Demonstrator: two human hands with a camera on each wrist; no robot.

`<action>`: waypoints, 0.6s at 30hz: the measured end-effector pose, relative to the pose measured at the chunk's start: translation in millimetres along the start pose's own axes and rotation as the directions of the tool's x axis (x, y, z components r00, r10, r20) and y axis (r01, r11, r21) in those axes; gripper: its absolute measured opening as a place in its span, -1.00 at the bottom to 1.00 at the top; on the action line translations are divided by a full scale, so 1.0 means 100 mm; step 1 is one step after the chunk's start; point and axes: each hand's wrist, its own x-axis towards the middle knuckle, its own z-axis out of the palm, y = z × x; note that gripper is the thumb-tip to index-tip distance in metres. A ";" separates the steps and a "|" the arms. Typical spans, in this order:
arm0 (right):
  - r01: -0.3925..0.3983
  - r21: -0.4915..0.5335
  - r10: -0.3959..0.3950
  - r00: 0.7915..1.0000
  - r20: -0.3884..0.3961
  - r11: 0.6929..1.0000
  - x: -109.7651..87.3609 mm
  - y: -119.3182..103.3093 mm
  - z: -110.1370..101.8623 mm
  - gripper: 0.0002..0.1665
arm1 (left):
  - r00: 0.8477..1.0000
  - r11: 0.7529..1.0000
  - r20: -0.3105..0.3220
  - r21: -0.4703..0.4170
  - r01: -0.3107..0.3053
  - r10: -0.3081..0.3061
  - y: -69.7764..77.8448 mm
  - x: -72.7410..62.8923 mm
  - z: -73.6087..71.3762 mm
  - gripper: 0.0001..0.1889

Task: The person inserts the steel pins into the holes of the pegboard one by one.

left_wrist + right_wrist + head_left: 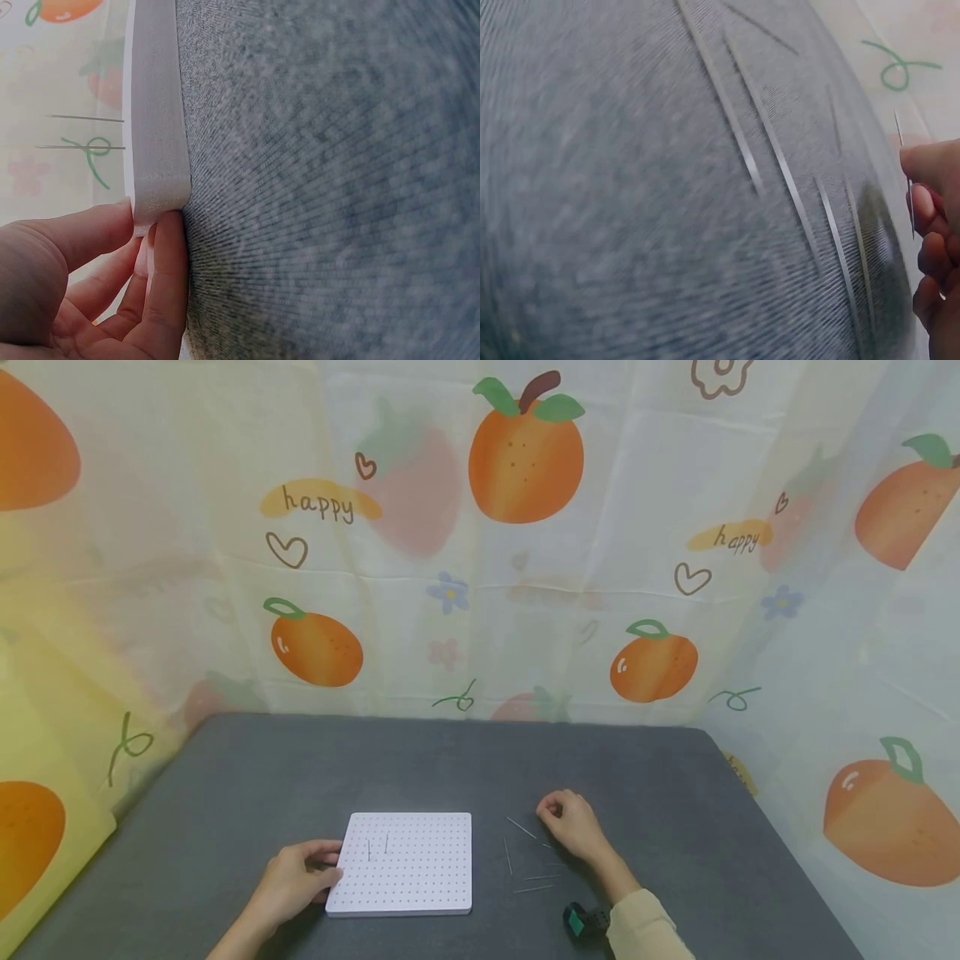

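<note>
A white pegboard (427,868) with rows of small holes lies on the table. Two thin needles (369,850) stand upright in its left part. In the left wrist view both needles (82,147) rise from the board (156,112). My left hand (296,878) grips the board's left edge, thumb on the upper side and fingers against the side and lower edge. To the right of the board, over the table, my right hand (573,825) pinches a needle (900,127) between thumb and index finger, its remaining fingers curled. Several loose needles (532,889) lie between board and right hand.
The dark grey table (450,760) backs onto a fruit-patterned curtain (480,610), which also hangs at both sides. A black and green device (585,922) is by my right wrist, next to the pale sleeve (648,927).
</note>
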 end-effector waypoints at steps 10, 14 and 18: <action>-0.009 0.060 0.007 0.999 0.037 0.998 0.03 -0.19 -0.06 -0.95 | 1.000 1.000 -0.003 0.005 -0.005 0.005 -0.01 0.01 0.01 -0.57; -0.006 0.087 0.002 0.999 0.055 0.996 0.04 -0.28 -0.07 -0.93 | 1.000 1.000 -0.010 0.005 -0.013 0.013 -0.02 0.01 0.01 -0.58; 0.013 0.131 -0.021 0.998 0.058 0.991 0.05 -0.38 -0.07 -0.90 | 1.000 1.000 -0.012 0.015 -0.018 0.019 -0.02 0.00 0.01 -0.58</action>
